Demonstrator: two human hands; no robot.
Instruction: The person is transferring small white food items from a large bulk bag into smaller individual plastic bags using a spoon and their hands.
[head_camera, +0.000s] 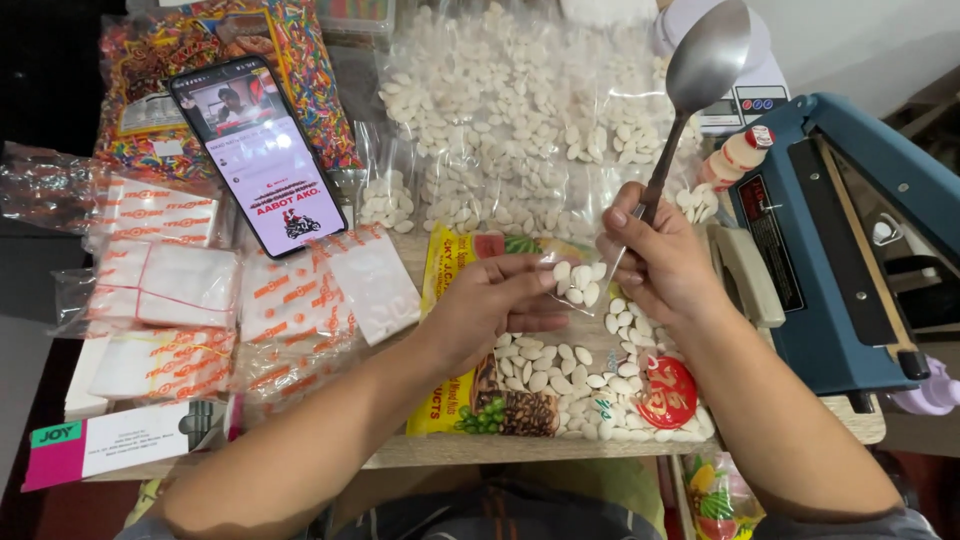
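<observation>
Fingers of the left hand (495, 305) pinch the mouth of a small clear plastic pouch (580, 285) that has a few white seeds inside; the right hand (655, 260) closes around the thin handle of a metal spoon (700, 75), its bowl raised up and empty, and its fingertips also touch the pouch edge. Both hands are above a big open yellow bag of white seeds (560, 375) on the wooden table (480, 452). I judge the pouch very light, soft and slippery, so it is better to grip it at the rim. The seeds look small, hard and easy to spill. A blue heat sealer (850, 260) stands at the right, a phone (258, 155) at the left.
</observation>
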